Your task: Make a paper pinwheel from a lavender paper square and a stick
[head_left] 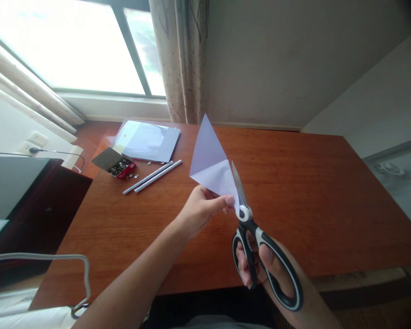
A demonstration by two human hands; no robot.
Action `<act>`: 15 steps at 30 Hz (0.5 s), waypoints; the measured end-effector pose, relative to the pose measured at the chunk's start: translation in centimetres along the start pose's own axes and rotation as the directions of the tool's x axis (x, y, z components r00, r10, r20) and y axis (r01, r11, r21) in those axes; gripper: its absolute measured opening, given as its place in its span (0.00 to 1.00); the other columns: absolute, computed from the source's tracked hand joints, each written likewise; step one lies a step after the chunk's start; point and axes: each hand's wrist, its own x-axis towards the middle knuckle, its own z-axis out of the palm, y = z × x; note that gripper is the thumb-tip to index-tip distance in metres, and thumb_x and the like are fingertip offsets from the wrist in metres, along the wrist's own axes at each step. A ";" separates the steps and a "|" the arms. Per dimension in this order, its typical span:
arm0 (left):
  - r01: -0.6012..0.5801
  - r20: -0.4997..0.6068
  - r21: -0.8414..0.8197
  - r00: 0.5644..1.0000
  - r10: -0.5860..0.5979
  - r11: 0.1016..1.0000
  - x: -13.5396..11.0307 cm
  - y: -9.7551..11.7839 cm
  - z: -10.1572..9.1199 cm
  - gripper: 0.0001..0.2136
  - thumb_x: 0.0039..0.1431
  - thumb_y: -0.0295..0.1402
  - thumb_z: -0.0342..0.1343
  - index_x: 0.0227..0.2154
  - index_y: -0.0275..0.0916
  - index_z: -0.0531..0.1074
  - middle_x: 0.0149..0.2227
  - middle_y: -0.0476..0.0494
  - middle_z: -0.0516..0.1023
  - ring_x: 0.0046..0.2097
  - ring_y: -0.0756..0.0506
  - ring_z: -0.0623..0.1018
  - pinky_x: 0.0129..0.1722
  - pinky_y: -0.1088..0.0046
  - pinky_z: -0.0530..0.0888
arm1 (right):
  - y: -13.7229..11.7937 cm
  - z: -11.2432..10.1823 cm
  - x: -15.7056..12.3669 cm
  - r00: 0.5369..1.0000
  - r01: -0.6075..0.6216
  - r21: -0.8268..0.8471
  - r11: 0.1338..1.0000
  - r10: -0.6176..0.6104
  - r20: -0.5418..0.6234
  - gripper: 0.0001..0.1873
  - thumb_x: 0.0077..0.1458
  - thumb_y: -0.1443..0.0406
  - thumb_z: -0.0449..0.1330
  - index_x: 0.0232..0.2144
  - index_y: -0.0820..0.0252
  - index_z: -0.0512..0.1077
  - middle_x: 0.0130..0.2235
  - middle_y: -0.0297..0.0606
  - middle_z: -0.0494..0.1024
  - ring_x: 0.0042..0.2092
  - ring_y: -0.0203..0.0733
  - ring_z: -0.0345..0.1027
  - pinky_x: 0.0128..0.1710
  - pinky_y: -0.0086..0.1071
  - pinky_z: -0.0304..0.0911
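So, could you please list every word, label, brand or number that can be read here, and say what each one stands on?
None can be read.
Red box: any print is too small and blurred to read.
Dark furniture at the left: one small mark, too blurred to read.
Scissors and folded paper: no lettering shows.

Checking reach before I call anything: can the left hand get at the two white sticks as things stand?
Probably not at once: the left hand is pinching the folded paper beside the scissors. Otherwise the way looks free, with nothing visible standing between it and the two white sticks.
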 end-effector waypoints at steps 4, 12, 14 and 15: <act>0.000 0.005 0.000 1.000 0.000 1.000 0.1 0.0 -0.2 0.12 0.44 0.34 0.75 0.25 0.31 0.79 0.24 0.45 0.80 0.25 0.52 0.75 0.28 0.78 0.69 | 0.1 0.2 -0.1 0.999 0.003 -0.015 1.000 -0.004 -0.045 0.27 0.55 0.41 0.63 0.35 0.60 0.72 0.29 0.35 0.72 0.28 0.36 0.67 0.29 0.30 0.60; -0.013 0.014 0.000 1.000 0.013 1.000 0.1 0.0 -0.2 0.11 0.45 0.33 0.74 0.25 0.31 0.79 0.23 0.46 0.80 0.25 0.52 0.74 0.27 0.78 0.69 | 0.0 0.5 -0.2 0.999 0.009 -0.065 0.998 -0.012 -0.049 0.29 0.54 0.39 0.63 0.34 0.61 0.72 0.28 0.35 0.72 0.27 0.36 0.67 0.29 0.31 0.59; -0.012 0.011 0.000 1.000 0.012 1.000 0.0 0.1 -0.2 0.11 0.45 0.32 0.74 0.25 0.31 0.79 0.23 0.45 0.80 0.25 0.52 0.75 0.27 0.78 0.69 | 0.0 0.5 -0.2 0.998 0.014 -0.073 0.997 -0.018 -0.052 0.29 0.54 0.39 0.63 0.34 0.61 0.72 0.27 0.35 0.73 0.27 0.36 0.66 0.29 0.30 0.59; -0.014 0.011 0.000 1.000 0.014 1.000 0.0 0.1 -0.1 0.11 0.45 0.32 0.74 0.25 0.31 0.79 0.24 0.45 0.80 0.25 0.52 0.75 0.27 0.77 0.69 | 0.0 0.5 -0.2 0.998 0.014 -0.072 0.997 -0.018 -0.056 0.29 0.54 0.39 0.63 0.34 0.61 0.72 0.27 0.35 0.73 0.26 0.35 0.66 0.29 0.30 0.59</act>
